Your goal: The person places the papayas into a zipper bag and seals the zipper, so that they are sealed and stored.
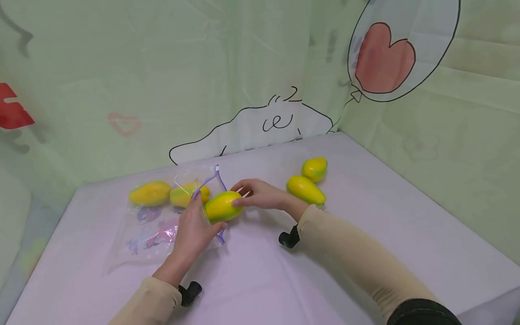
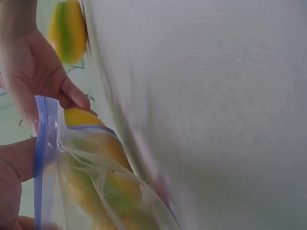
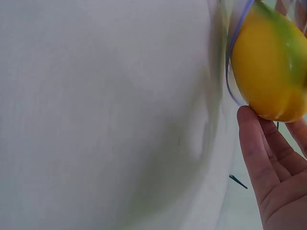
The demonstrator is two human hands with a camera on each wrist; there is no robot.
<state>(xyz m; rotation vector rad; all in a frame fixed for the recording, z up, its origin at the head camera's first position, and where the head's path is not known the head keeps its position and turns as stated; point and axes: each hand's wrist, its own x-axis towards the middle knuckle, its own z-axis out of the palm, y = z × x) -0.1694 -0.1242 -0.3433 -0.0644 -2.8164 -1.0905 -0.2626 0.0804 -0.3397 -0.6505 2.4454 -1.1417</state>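
My left hand (image 1: 195, 230) holds a clear zip bag (image 1: 134, 243) by its purple-edged mouth, the thumb at one side and the fingers at the other. The zip edge (image 2: 42, 158) stands up beside that hand in the left wrist view. At the mouth, my right hand (image 1: 262, 195) holds a yellow-green mango (image 1: 221, 206) by its near end with thumb and fingertips. In the right wrist view this mango (image 3: 268, 67) lies partly within the purple rim. Two more mangoes, one at the far left (image 1: 150, 193) and one beside it (image 1: 184, 195), lie inside the bag.
Two loose mangoes, a front one (image 1: 305, 190) and a rear one (image 1: 314, 169), lie on the white-covered table (image 1: 365, 203) beyond my right wrist. A pale green printed curtain (image 1: 183, 81) stands behind the table and along its right side.
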